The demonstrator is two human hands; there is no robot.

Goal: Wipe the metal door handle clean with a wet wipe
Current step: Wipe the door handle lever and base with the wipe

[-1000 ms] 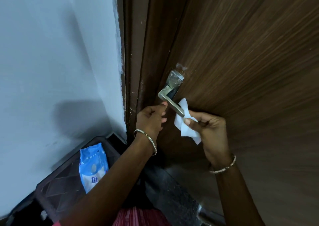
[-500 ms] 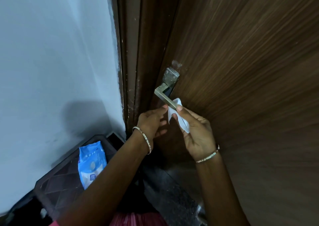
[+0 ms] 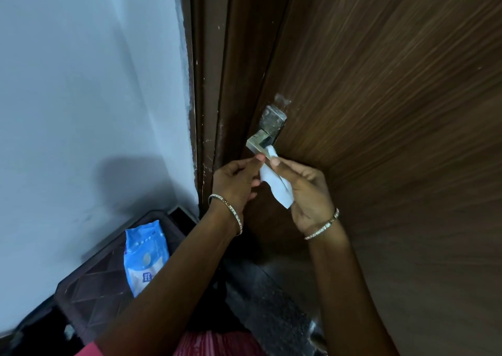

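Note:
A metal lever door handle (image 3: 257, 141) with a square backplate (image 3: 272, 121) sticks out of the dark wooden door (image 3: 394, 111). A white wet wipe (image 3: 277, 183) is wrapped over the lever's lower part. My right hand (image 3: 307, 192) holds the wipe around the lever, fingertip up by the handle. My left hand (image 3: 236, 181) is just left of it, thumb and fingers pinching the wipe's edge at the lever. The lever's far end is hidden under the wipe and my fingers.
A blue and white wet wipe packet (image 3: 145, 255) lies on a dark quilted surface (image 3: 95, 293) at the lower left. A pale wall (image 3: 81, 97) meets the brown door frame (image 3: 209, 84) on the left. Dark speckled floor (image 3: 271, 301) lies below my arms.
My right hand has slid the wipe up the lever toward the backplate and turned palm-in. My left hand has come against the wipe.

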